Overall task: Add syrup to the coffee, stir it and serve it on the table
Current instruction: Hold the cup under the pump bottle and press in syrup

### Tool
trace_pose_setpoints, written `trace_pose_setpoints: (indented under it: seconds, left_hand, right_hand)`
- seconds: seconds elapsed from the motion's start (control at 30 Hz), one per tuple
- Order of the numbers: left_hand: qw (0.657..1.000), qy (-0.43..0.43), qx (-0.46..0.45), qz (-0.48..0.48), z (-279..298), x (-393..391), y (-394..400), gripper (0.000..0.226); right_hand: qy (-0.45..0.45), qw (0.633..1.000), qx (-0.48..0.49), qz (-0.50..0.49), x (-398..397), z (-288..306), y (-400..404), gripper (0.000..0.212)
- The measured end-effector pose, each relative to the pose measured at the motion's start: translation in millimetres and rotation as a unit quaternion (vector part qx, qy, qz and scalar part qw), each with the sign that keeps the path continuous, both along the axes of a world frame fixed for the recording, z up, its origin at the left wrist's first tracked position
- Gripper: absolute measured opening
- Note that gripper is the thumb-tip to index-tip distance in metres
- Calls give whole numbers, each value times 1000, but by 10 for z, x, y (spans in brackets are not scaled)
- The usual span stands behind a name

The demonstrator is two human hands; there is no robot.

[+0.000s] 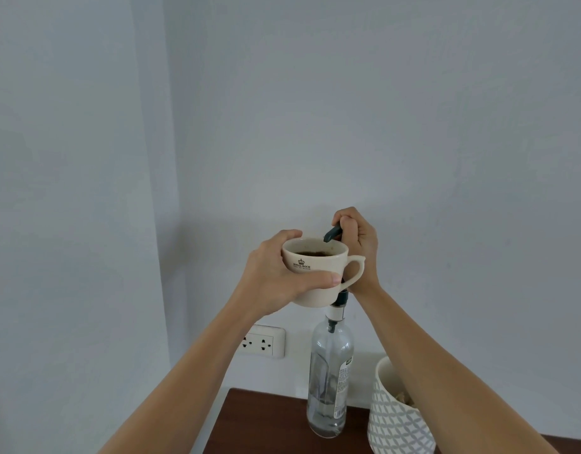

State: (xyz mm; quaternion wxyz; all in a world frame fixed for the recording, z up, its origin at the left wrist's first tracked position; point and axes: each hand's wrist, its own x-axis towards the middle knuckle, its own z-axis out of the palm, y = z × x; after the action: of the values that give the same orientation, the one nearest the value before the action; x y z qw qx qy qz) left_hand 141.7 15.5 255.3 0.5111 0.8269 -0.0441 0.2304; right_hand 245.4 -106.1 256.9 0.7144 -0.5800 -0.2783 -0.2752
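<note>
Cream glazed ceramic coffee cup (315, 273) with a black crest was held in the air right under the dark green pump spout (332, 233), above the neck of the tall clear glass syrup bottle (330, 378); left hand (276, 276) was wrapped round the cup body, thumb across the front, handle facing away from the palm; right hand (358, 247) was closed in a fist over the pump head, just behind the cup. Cup looked rigid, slick-glazed, breakable and nearly full of dark coffee, so likely heavy-ish and spill-prone; body grip suits pumping, handle better for carrying. Bottle looked nearly empty, probably tippy; syrup flow not discernible. Patterned white pot (397, 417) stood beside the bottle on the dark brown wooden table (266, 421).
</note>
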Motion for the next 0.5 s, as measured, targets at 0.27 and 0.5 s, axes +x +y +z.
trace_pose_setpoints:
  seconds: [0.27,0.5]
  left_hand:
    - [1000,2,7,4,-23,-27,-17,117]
    - [1000,5,8,0,-15,-33,-27,117]
  right_hand:
    - [11,1000,-4,-11,-40,-21,-6,25]
    - [13,1000,-19,-10,-45,-15,-10,28]
